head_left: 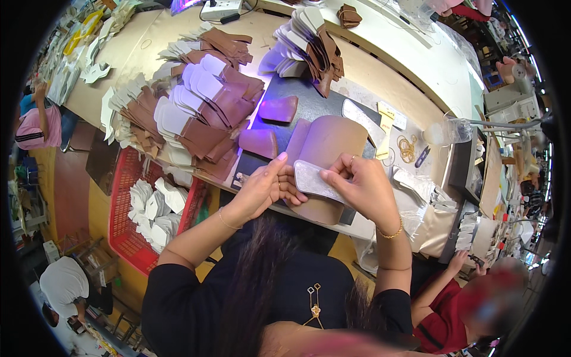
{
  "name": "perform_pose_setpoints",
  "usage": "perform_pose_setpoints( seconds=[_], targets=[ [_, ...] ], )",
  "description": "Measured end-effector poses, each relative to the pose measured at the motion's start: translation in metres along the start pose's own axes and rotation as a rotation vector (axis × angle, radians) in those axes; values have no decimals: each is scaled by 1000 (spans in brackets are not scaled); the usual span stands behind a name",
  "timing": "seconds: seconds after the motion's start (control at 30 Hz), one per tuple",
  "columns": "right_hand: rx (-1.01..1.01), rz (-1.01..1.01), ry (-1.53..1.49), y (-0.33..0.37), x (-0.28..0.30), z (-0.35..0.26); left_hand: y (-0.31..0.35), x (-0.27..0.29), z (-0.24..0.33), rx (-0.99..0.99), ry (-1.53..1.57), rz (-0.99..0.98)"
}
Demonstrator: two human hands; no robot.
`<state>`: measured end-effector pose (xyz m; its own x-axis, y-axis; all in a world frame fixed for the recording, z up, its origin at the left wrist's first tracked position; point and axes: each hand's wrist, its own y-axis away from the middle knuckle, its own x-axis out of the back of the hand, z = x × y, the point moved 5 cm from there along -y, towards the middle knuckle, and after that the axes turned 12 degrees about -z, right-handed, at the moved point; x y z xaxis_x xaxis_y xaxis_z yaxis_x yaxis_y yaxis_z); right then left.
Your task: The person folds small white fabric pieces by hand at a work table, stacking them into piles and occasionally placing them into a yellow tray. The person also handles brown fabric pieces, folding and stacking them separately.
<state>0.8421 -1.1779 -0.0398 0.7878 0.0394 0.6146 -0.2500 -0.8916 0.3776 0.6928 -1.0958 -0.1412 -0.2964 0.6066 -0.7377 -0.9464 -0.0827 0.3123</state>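
Observation:
Over a large curved tan-brown form (340, 141) on the bench, my right hand (363, 184) pinches a pale grey, round-cornered flat piece (309, 176) between thumb and fingers. My left hand (266, 189) is at the left end of that piece. Its thumb stands apart, and the curled fingers lie against or just under the piece's edge; the exact contact is hidden. Beyond the left hand, two small brown leather-like pieces (259, 143) lie on a black mat (300, 89) under purple light. A similar pale piece (363, 119) rests right of the form.
Stacked brown-and-white cut pieces (205, 101) fill the bench's left; another stack (306, 50) stands at the back. A red basket (122, 220) of white pieces sits at lower left. Rubber bands (407, 149) and a plastic cup (449, 132) lie right. Other people work on both sides.

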Motion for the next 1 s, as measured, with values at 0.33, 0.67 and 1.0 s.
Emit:
perform_pose_setpoints(
  seconds=[0.33, 0.67, 1.0],
  targets=[
    [24, 24, 54, -3, -7, 2, -2, 0, -1, -29, 51, -38],
    [45, -1, -46, 13, 3, 16, -10, 8, -13, 27, -51, -22],
    [-78, 33, -445, 38, 5, 80, -12, 15, -14, 52, -62, -9]
  ],
)
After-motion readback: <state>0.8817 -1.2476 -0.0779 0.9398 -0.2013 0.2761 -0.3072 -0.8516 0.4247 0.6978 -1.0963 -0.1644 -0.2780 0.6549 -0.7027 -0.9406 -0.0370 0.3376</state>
